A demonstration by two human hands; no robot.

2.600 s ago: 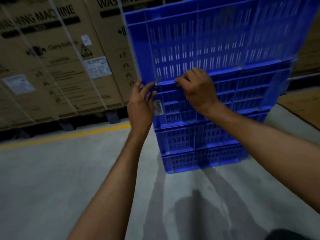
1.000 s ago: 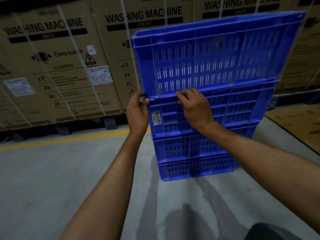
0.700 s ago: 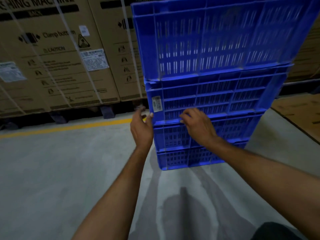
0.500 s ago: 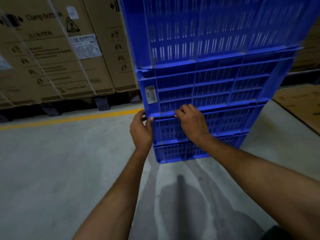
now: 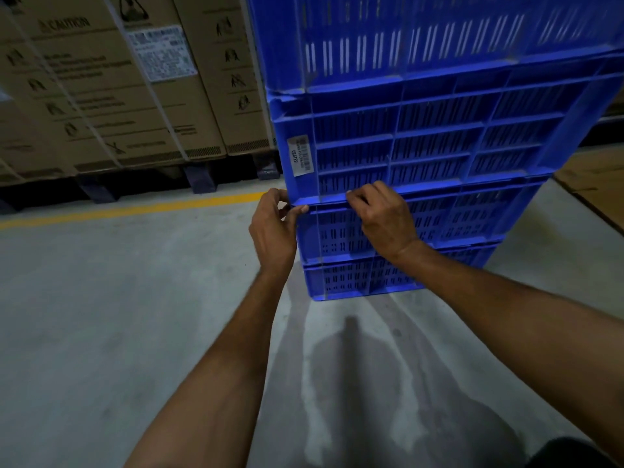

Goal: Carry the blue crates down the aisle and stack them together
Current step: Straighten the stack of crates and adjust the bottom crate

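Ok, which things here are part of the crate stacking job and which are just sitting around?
Job:
- crate stack
- labelled crate
- left hand, at that crate's bottom corner
- right hand, fingers hooked on its bottom rim

Just there:
- boxes
- yellow line
- cardboard, right of the stack

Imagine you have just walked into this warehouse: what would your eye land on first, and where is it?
The stack of blue crates dominates, rising from the concrete floor at centre right and out of the top of the view. Both hands sit at its near corner: the left hand pinches the edge, the right hand grips a ledge. Strapped cardboard boxes line the left background.
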